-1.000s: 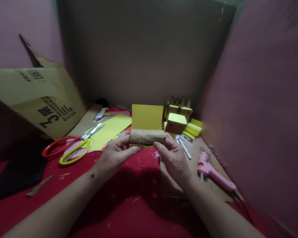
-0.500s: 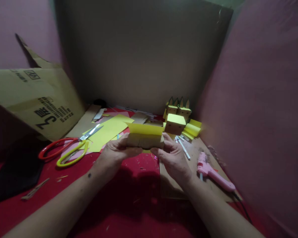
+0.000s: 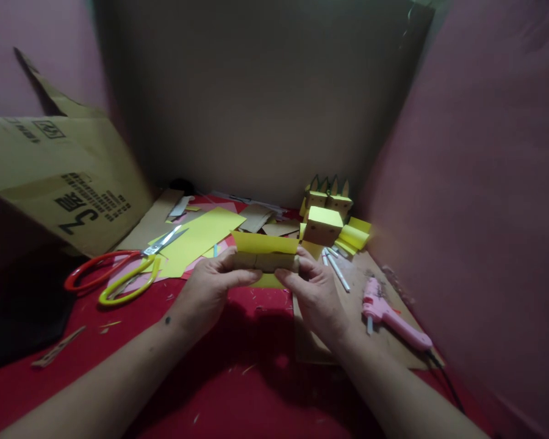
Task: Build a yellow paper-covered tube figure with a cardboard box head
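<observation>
Between my two hands is a small folded piece of cardboard with yellow paper on it, held above the red cloth. One yellow flap stands along its far side, and a strip of yellow shows below the brown part. My left hand grips the left end, thumb along the near side. My right hand grips the right end in the same way, its thumb near the middle. The fingers behind the piece are hidden. Just beyond it stands a small yellow-topped cardboard box.
Red-and-yellow-handled scissors lie over yellow paper at left. A pink glue gun and several glue sticks rest on a cardboard sheet at right. A large carton leans far left. Small boxes with pointed tops stand behind.
The held piece has tilted a little, so more yellow shows beneath its brown part. Both hands keep their grip. The whole view has shifted slightly.
</observation>
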A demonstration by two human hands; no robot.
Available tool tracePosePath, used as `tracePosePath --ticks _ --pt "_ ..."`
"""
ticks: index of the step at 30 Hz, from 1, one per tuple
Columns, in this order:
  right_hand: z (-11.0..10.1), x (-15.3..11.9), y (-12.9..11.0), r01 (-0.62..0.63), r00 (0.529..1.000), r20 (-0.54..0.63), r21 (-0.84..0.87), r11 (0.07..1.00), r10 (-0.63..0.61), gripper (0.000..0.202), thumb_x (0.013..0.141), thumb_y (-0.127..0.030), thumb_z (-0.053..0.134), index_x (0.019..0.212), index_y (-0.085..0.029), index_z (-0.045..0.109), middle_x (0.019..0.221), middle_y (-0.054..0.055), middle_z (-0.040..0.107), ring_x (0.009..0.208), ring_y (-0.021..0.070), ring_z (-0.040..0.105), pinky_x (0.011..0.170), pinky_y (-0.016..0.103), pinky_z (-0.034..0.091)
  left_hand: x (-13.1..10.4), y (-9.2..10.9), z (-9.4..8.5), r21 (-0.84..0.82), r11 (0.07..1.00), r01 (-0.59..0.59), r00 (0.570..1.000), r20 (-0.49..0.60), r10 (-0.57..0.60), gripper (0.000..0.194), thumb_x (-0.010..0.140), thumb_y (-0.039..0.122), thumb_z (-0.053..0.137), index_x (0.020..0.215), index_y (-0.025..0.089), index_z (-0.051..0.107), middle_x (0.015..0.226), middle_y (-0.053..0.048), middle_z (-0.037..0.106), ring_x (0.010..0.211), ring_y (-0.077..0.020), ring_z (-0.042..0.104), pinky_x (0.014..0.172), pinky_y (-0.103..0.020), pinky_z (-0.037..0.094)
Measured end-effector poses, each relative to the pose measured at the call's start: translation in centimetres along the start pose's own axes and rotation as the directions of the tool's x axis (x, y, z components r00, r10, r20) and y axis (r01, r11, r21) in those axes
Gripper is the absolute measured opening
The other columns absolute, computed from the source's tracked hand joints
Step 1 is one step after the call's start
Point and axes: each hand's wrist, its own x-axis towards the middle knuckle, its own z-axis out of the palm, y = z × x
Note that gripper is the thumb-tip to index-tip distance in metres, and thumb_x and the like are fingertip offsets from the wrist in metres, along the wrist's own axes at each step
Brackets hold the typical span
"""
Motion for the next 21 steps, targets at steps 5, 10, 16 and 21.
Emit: tracePosePath --ticks 5,10,16,21 --pt "0.0 -0.2 0.4 -0.091 0.995 -0.046 0.019 0.996 0.092 0.005 0.077 -0.023 0.07 0.078 -0.023 0.076 0.095 0.002 0.067 0.094 0.0198 0.06 0.087 0.034 0.046 0.2 -0.8 0.1 0.04 0.999 -0.024 0.983 -0.182 0.03 0.035 0.061 0.023 0.086 0.09 0.019 0.068 0.089 0.0 0.071 0.09 -0.0181 0.063 0.082 -0.028 0.048" --pt "0.1 -0.4 1.0 -0.141 0.988 -0.048 0.078 0.987 0.145 0.008 0.075 -0.028 0.072 0.08 -0.023 0.075 0.096 0.002 0.068 0.093 0.0221 0.061 0.084 0.036 0.048 0.4 -0.7 -0.1 -0.061 0.998 -0.021 0.983 -0.185 0.009 0.068 0.057 0.017 0.09 0.117 0.025 0.057 0.1 0.001 0.069 0.098 -0.0186 0.066 0.083 -0.028 0.051" --pt "-0.1 -0.4 0.8 -0.234 0.967 -0.073 0.139 0.962 0.245 0.004 0.072 -0.025 0.072 0.072 -0.021 0.071 0.079 0.001 0.065 0.077 0.0188 0.058 0.071 0.031 0.047 0.3 0.4 -0.5 0.009 0.996 0.089 0.996 0.007 -0.089 0.033 0.06 0.018 0.084 0.09 0.022 0.074 0.09 -0.001 0.071 0.089 -0.0195 0.065 0.079 -0.027 0.051" --pt "-0.1 -0.2 0.6 -0.327 0.935 -0.048 0.266 0.907 0.351 0.004 0.067 -0.02 0.071 0.065 -0.02 0.068 0.068 -0.001 0.063 0.066 0.0156 0.054 0.066 0.029 0.044 0.2 0.6 -0.8 0.147 0.989 0.022 1.0 0.001 -0.023 0.024 0.06 0.022 0.083 0.082 0.027 0.077 0.088 -0.001 0.067 0.084 -0.0192 0.061 0.071 -0.028 0.048"
